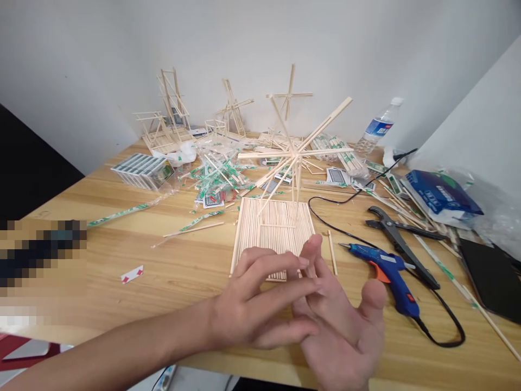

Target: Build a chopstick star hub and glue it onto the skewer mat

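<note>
My two hands meet in front of a small raft-like base of wooden sticks. My left hand reaches in from the left, its fingers stretched and apart, their tips laid against the fingers of my right hand. The right palm is turned up with the thumb out to the side. No object shows in either hand, though the spot where the fingers touch is partly hidden. Over the base stands a stick windmill with several arms spreading from one hub. A blue glue gun lies beside my right hand.
Black-handled pliers and a black cord lie at right, near a blue packet. Wrappers, a card stack and other stick structures fill the back. A water bottle stands behind.
</note>
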The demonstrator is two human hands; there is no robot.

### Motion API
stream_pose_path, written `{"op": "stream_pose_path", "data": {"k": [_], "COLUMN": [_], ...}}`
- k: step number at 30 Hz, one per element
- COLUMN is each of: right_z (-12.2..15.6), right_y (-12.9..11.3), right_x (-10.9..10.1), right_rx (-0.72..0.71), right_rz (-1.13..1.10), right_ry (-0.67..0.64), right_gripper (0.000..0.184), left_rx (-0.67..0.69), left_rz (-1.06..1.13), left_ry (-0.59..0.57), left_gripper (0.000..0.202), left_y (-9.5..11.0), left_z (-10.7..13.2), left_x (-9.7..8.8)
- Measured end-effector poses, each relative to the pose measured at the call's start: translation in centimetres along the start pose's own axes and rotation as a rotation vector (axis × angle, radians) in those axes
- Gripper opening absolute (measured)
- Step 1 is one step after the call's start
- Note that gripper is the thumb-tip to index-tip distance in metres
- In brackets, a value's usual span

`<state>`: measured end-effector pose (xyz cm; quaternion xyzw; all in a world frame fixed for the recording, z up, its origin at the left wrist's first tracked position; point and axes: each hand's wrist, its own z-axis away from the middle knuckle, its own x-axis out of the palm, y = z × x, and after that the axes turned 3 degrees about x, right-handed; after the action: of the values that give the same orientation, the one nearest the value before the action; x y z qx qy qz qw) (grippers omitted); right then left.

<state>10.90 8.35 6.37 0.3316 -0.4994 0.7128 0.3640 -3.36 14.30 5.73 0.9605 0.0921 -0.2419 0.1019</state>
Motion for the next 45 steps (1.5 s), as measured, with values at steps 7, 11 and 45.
{"op": "stream_pose_path", "data": {"k": [7,11,45], "right_z": [-0.3,-0.4,0.2], "right_y": [0.2,0.6,1.9], "right_x": [-0.1,-0.7,-0.4], "right_rx": [0.034,0.069,-0.038], "right_rz": [-0.123,-0.244,-0.389], "right_ry": [-0.129,-0.318,-0.095], "right_gripper": [0.067,0.063,0.056], "left_rx": [-0.093,-0.062,-0.328], "left_rz": [0.156,0.203,0.710], "left_ry": [-0.032,0.008,0.011], "left_gripper": [0.032,0.037,0.037], "left_y": [0.3,0.1,0.1], "left_z": [-0.3,-0.5,0.3], "left_x": [0.2,0.4,0.2]}}
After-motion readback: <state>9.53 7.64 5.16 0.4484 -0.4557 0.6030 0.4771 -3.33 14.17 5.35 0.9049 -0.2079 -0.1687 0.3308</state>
